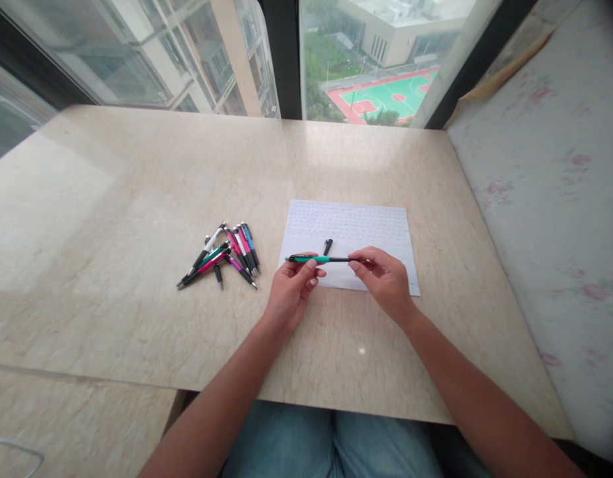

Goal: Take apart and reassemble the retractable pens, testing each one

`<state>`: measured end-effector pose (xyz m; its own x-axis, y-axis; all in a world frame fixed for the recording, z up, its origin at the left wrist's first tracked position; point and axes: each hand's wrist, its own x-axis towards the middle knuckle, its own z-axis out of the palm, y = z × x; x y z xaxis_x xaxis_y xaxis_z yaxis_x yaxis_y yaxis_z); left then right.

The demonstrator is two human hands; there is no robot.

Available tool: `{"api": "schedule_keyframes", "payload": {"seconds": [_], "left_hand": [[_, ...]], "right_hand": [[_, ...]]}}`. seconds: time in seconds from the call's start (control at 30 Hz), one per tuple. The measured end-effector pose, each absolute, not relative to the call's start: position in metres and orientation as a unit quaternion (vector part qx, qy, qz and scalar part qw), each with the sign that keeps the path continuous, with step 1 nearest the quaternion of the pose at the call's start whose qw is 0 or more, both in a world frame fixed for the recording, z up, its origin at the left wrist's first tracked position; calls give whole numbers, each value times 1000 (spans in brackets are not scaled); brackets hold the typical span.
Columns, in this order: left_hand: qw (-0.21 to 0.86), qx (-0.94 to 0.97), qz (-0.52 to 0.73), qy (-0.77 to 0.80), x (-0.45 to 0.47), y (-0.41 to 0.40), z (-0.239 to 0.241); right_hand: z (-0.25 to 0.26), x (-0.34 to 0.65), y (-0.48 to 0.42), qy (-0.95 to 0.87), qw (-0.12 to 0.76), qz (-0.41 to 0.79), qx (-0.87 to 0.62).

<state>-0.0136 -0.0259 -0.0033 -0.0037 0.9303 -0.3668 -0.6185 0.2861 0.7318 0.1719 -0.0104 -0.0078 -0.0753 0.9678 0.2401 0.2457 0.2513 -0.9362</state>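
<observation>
Between my hands, level above the paper, is a green ballpoint pen [318, 259] with a black clip. My left hand [295, 282] is closed around its green barrel, thumb on top. A thin black refill [339, 260] extends from the barrel's right end. My right hand [383, 275] pinches the refill's far end between thumb and fingers, which hide the tip. A short black pen piece [328, 246], probably the grip section, lies on the paper just behind the pen. Underneath is a sheet of lined paper [349, 219] covered in handwriting.
Several pens [241, 249] in pink, white, green, purple and blue lie in a loose pile left of the paper. The marble-patterned ledge [137, 252] reaches back to the window. A flowered wall [535, 199] slopes along the right side. A white cable [18, 446] lies at lower left.
</observation>
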Motion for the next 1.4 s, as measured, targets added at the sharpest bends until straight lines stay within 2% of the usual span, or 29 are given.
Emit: {"api": "schedule_keyframes", "payload": {"seconds": [0.5, 0.83, 1.03, 1.2, 1.4], "left_hand": [[682, 195, 564, 423, -14, -26, -5], [681, 201, 564, 421, -14, -24, -5], [682, 206, 564, 419, -14, -25, -6], [684, 213, 557, 420, -14, -25, -6], [683, 214, 557, 421, -14, -25, -4]], "right_hand": [[-4, 176, -7, -664, 461, 332, -486], [-12, 176, -10, -648, 459, 394, -462], [-8, 173, -9, -675, 444, 357, -469], [-6, 174, -9, -665, 421, 390, -477], [-5, 173, -10, -665, 449, 373, -466]]}}
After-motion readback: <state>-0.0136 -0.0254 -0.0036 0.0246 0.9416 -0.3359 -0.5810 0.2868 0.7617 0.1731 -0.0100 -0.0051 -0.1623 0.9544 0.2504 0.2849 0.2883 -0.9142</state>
